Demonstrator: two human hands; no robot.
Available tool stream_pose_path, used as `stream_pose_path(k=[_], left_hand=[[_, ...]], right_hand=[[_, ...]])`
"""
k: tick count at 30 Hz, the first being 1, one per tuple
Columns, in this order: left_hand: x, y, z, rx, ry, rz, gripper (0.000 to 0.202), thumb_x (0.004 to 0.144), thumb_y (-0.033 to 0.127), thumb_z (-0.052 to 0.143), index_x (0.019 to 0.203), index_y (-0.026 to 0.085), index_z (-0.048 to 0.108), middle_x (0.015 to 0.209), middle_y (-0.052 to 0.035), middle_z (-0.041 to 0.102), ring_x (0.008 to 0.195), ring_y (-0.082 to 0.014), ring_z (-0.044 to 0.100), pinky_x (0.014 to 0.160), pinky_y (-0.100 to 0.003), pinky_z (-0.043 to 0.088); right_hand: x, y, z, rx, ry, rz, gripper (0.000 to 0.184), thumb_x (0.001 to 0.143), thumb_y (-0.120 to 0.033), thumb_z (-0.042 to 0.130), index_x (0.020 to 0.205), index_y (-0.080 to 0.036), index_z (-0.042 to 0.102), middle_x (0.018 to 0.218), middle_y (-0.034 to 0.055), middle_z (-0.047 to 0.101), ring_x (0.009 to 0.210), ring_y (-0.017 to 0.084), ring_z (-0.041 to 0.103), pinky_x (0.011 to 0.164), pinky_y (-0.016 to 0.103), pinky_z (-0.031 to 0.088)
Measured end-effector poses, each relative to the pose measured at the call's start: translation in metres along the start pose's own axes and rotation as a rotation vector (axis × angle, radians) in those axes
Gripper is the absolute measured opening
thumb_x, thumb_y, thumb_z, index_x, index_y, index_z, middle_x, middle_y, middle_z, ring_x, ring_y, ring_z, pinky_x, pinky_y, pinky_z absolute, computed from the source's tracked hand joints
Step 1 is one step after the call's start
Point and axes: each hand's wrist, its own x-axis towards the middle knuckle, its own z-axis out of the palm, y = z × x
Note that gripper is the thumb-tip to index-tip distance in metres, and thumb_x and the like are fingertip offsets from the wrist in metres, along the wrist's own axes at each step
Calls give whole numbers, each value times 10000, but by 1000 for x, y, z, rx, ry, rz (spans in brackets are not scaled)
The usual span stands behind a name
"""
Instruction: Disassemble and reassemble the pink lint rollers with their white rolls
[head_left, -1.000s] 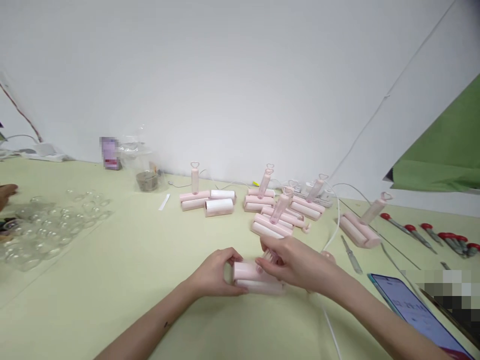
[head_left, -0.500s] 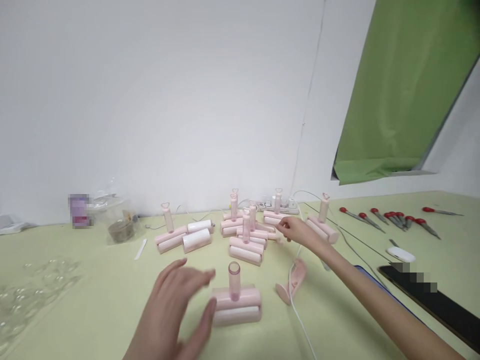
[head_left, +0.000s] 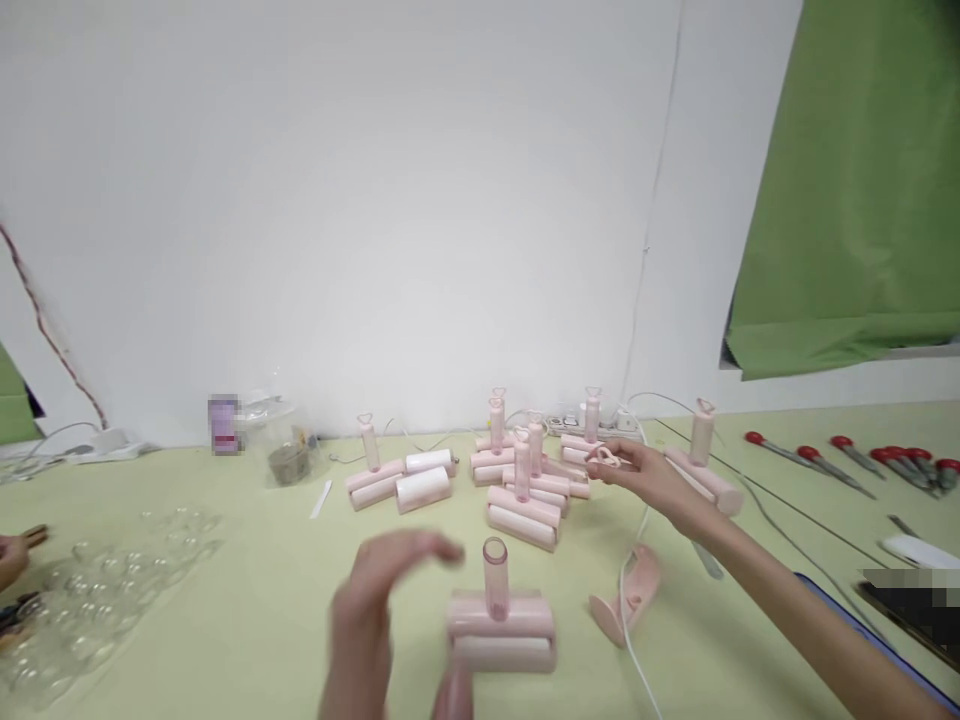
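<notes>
Nearest me on the table stands a pink lint roller (head_left: pixel 499 630), its clear pink handle tube upright and open at the top. Around its left side curves my left hand (head_left: pixel 382 600), thumb and fingers apart, slightly blurred and holding nothing. Farther back, my right hand (head_left: pixel 637 475) pinches a small pink loop-shaped handle cap (head_left: pixel 607 459). Beside and behind that hand stand several pink lint rollers (head_left: pixel 523 515) with loop-topped handles. A loose pink curved cover (head_left: pixel 640 585) lies to the right of the front roller, with a white cable across it.
Red-handled pliers-like tools (head_left: pixel 829 468) lie at the right, near a dark phone (head_left: pixel 911 620). White rolls (head_left: pixel 424 490) rest at left centre. Bubble wrap (head_left: pixel 112 590) covers the left side, where another person's hand (head_left: pixel 11 560) shows. A plastic tub (head_left: pixel 289 450) stands by the wall.
The view has turned left, shifting everything rightward. My right hand now shows a pink loop piece lifted in its fingers. My left hand has come nearer the front lint roller.
</notes>
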Motion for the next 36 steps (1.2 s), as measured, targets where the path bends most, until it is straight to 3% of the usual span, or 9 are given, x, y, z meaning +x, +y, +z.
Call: stream_pose_path(k=[1,4,7,9,24,28,31,33,36], left_hand=[[10,-3,12,-20,-25,-31,368,704,366,552,1048,260,474,973,-63,562,1022,-272,488,915,-456,357],[28,-19,53,-363,-325,-306,563,595,342,698,1030,230,359,1055,-72,500,1049,-230,464,864,-366,390],[27,-32,83,-646,-597,-450,359,671,403,620,868,190,408,821,-23,532,770,-161,532,684,-283,419],[22,-35,92,-752,-672,-485,285,724,432,542,738,170,428,639,23,463,592,-111,469,576,-243,382],[20,-31,89,-949,-713,-424,273,744,393,532,690,179,372,591,67,285,526,-61,234,487,-214,190],[17,-33,91,-935,-715,-430,304,707,421,565,676,178,384,584,68,296,522,-62,249,490,-215,208],[16,-39,90,-908,-666,-456,389,575,442,680,712,172,436,611,50,394,548,-75,337,510,-214,257],[17,-42,88,-966,-668,-475,489,488,544,689,706,170,461,594,32,445,531,-93,389,510,-227,293],[20,-40,89,-1041,-684,-503,585,502,734,521,683,179,483,506,13,457,497,-145,463,523,-276,343]], right_hand=[[-9,-15,1,164,-21,-57,323,720,-429,573,929,-183,585,1021,77,626,921,242,580,729,293,454],[-30,-56,20,348,-178,-225,305,751,-458,535,808,-173,629,886,60,655,849,217,590,707,287,452],[-42,-79,49,299,-224,-396,328,808,-440,472,717,-167,630,781,37,636,761,174,571,674,262,431],[-46,-85,64,271,-251,-448,335,829,-420,450,678,-169,611,734,24,614,724,154,556,662,250,420],[-56,-82,73,165,-236,-461,241,863,-352,402,746,-186,532,697,3,524,668,141,492,623,246,383],[-41,-91,70,222,-466,-536,181,824,-333,465,745,-179,517,884,33,554,799,151,512,719,262,407],[-27,-100,74,192,-650,-562,196,815,-334,460,707,-176,503,913,25,533,759,126,513,659,236,428],[-23,-102,80,199,-751,-445,191,845,-307,370,844,-204,531,884,7,541,633,93,519,552,204,433],[-27,-97,90,263,-877,-245,322,845,-255,279,1088,-302,485,833,-17,581,437,62,486,389,168,381]])
